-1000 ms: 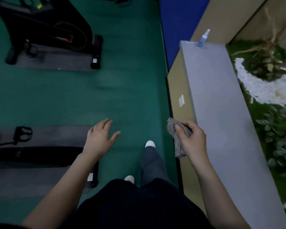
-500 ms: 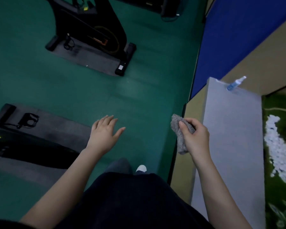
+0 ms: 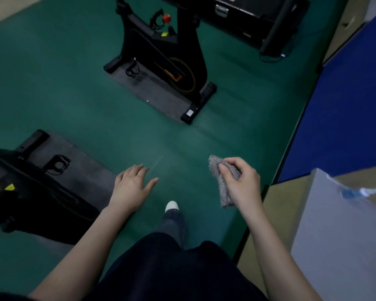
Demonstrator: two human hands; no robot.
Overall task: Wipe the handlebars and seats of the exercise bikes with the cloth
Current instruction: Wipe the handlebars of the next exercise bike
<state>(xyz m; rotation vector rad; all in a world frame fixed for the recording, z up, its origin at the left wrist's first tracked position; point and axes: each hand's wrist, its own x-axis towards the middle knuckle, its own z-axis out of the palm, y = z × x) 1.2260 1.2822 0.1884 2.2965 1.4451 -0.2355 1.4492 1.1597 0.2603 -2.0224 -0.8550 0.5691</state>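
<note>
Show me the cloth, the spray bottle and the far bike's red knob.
cloth [image 3: 224,193], head view, on its hanging grey fold.
spray bottle [image 3: 350,194], head view, on its blue body.
red knob [image 3: 166,18], head view, on its round top.

Open green floor runs as a lane from the feet up the middle. Left hand and right hand, gripping cloth, both hang over it, nothing touching them. Left of lane: near bike on its mat, pedal sticking out, close beside left hand. Ahead: second bike upright on far mat, base bar angled toward the lane. Behind it, black machine blocks the top. Right side: blue wall, then grey ledge beside the right arm, spray bottle on it.
</note>
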